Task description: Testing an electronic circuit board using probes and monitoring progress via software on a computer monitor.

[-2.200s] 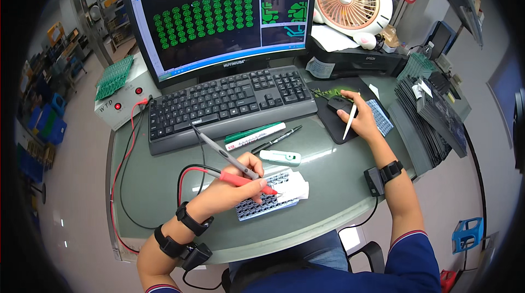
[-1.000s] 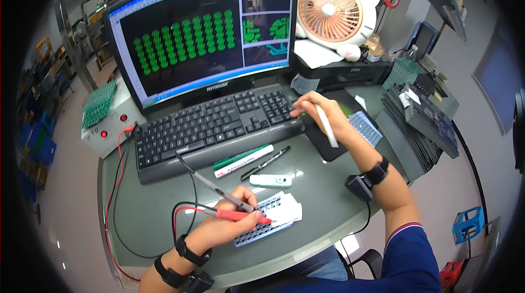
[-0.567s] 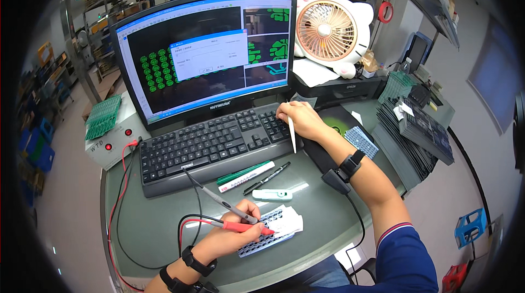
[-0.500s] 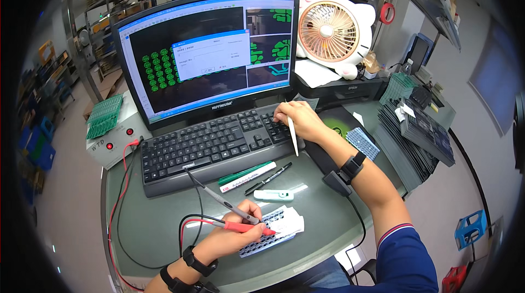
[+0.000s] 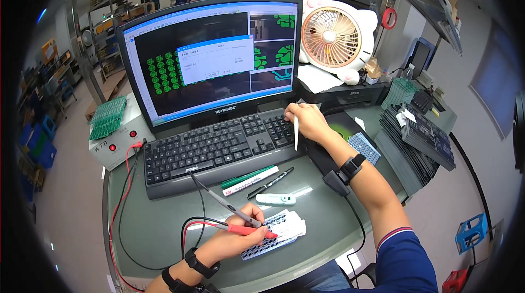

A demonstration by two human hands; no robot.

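My left hand (image 5: 236, 237) holds two test probes, a red one (image 5: 240, 229) and a black one (image 5: 224, 202), their tips over a small pale circuit panel (image 5: 272, 233) lying on the green desk (image 5: 147, 227). My right hand (image 5: 305, 121) rests on the right end of the black keyboard (image 5: 213, 148) while gripping a thin white stick (image 5: 296, 134) that points downward. Behind the keyboard, the monitor (image 5: 210, 58) shows green board patterns with a pale dialog box over them.
A green-and-white marker (image 5: 249, 180), a black pen (image 5: 270, 182) and a small pale tool (image 5: 276, 199) lie between keyboard and panel. A grey tester box (image 5: 117, 140) with red buttons stands left. Stacks of dark boards (image 5: 418, 140) and a fan (image 5: 332, 37) are at the right.
My right hand moved left from the mat beside the keyboard onto the keyboard's right end. A dialog box appeared on the monitor. My left hand stayed on the probes at the panel.
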